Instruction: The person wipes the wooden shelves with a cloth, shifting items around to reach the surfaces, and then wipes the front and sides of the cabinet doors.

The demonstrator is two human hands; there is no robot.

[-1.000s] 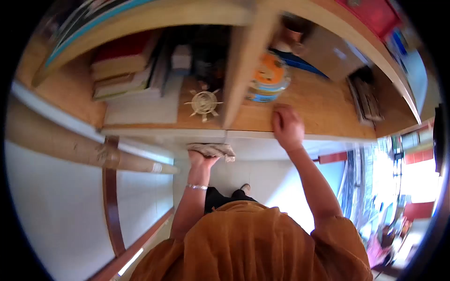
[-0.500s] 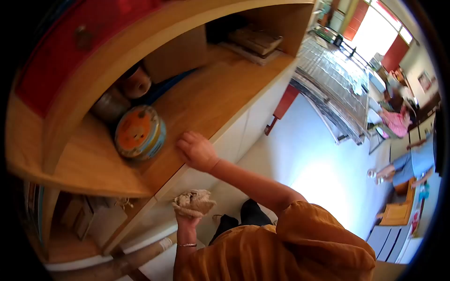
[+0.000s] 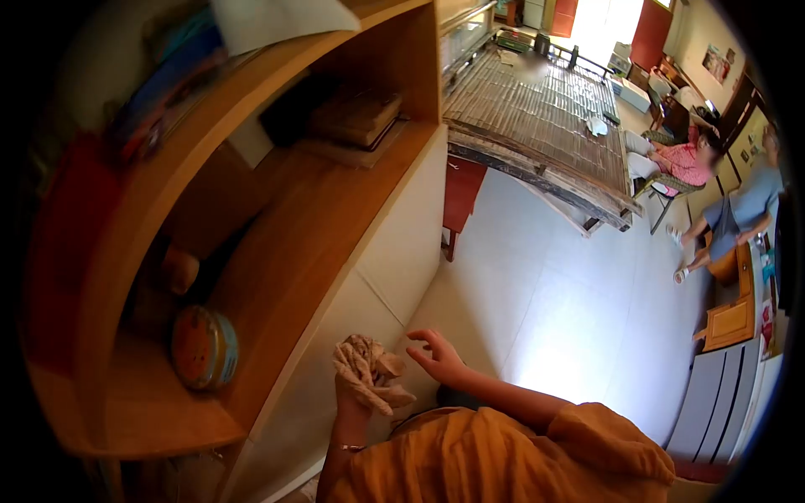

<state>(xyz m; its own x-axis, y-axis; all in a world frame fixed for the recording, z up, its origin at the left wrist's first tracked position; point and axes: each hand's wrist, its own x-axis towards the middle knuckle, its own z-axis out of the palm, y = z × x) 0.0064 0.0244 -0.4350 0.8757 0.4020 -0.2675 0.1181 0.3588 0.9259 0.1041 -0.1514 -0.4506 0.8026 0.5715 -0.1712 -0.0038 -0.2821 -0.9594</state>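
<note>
Cloth (image 3: 367, 366): bunched up in your left hand (image 3: 353, 404), in front of the pale panel (image 3: 381, 260) below the shelf, not lying on anything. Left fingers seem wrapped round it from below; most of them are hidden under the folds, so exact finger placement can't be told. Your right hand (image 3: 438, 359) is empty, fingers parted and slightly bent, just beside the cloth and apparently not touching it.

Handling, judging by looks: light, soft, limp. No stiffness to speak of, nothing fragile, and the rough, creased weave shouldn't slip much in your hands. Damp or dry, can't tell. Hold it by the gathered middle, where your left palm supports the bundle; pinch a single edge and the rest will likely flop open. The loose fold on the right side faces your right fingers and is the easiest spot for a second hold. Bracelet (image 3: 352, 448) on your left wrist sits clear of the folds.

Further out, to your left: wooden shelf (image 3: 314, 205) with a round tin (image 3: 220, 348) near its close end and books (image 3: 360, 120) at the far end. Past the panel: pale floor (image 3: 537, 310), slatted platform (image 3: 537, 109), and two people off to the right, well apart from you.
</note>
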